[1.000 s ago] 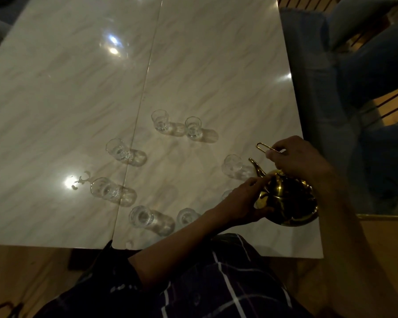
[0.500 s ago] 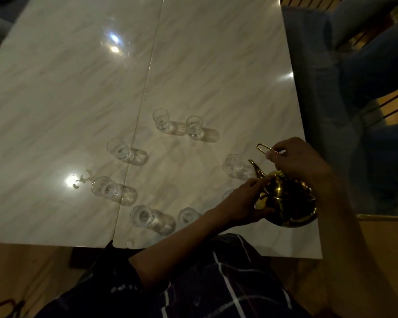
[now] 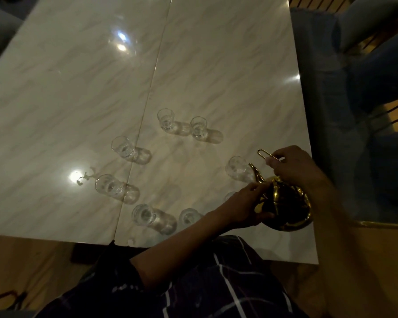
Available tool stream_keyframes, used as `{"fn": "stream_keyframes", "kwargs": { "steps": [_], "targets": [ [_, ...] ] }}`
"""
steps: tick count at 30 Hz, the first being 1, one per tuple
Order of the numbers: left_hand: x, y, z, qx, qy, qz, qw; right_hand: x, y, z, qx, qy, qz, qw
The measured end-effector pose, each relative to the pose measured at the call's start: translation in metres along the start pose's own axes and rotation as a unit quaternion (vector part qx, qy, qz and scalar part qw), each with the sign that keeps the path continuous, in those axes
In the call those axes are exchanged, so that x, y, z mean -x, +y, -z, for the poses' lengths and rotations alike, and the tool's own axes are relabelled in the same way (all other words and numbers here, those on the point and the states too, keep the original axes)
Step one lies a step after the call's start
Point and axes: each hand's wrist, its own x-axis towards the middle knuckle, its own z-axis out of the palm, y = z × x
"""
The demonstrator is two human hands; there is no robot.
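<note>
Down at the near right corner of the marble table [image 3: 216, 65], at about 5 o'clock on the tabletop, the gold teapot [image 3: 287, 207] has both hands on it. Whether it rests on the table or is lifted a little, I cannot tell in this dim light.

The left hand [image 3: 246, 207] comes in from 7 o'clock and cups the pot's left flank, fingers curled against the belly. The right hand [image 3: 294, 166] sits over the pot at its 12 o'clock, thumb and fingertips pinched on the thin wire handle [image 3: 263, 153], whose loop sticks out toward 10 o'clock.

What matters for the coming move is the pot's long axis. It runs from the belly up through the spout [image 3: 256, 173], which points to roughly 11 o'clock. Right there stands the nearest glass [image 3: 236, 167], just beside the spout tip; it looks apart from it rather than touching. So the pour, as I judge it, calls for a tip forward along that line, led by the right hand, which is the nearer one to that glass, while the left steadies the body.

A second glass [image 3: 230, 195] peeks out at 9 o'clock of the pot, half hidden by the left fingers. The remaining glasses [image 3: 166, 119] curve away through 10 o'clock, well apart from the spout.
</note>
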Motion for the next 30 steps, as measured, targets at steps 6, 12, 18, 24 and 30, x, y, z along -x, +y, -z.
{"fn": "stream_keyframes", "kwargs": {
  "steps": [6,12,18,24,30],
  "targets": [
    [0.005,0.004,0.001,-0.007,-0.007,0.019,1.000,-0.001,0.000,-0.007,-0.008,0.003,0.005,1.000],
    [0.010,0.002,0.005,-0.027,-0.014,0.021,0.999,0.005,0.002,-0.014,-0.019,0.013,-0.007,1.000],
    [0.020,0.003,0.011,-0.053,-0.033,0.000,0.998,0.022,0.012,-0.024,-0.084,0.040,-0.034,0.995],
    [0.036,-0.004,0.013,-0.056,-0.047,-0.041,0.996,0.050,0.021,-0.035,-0.135,0.064,-0.058,0.987],
    [0.056,-0.012,0.006,-0.056,-0.087,-0.064,0.993,0.083,0.030,-0.053,-0.176,0.078,-0.081,0.978]
  ]
}}
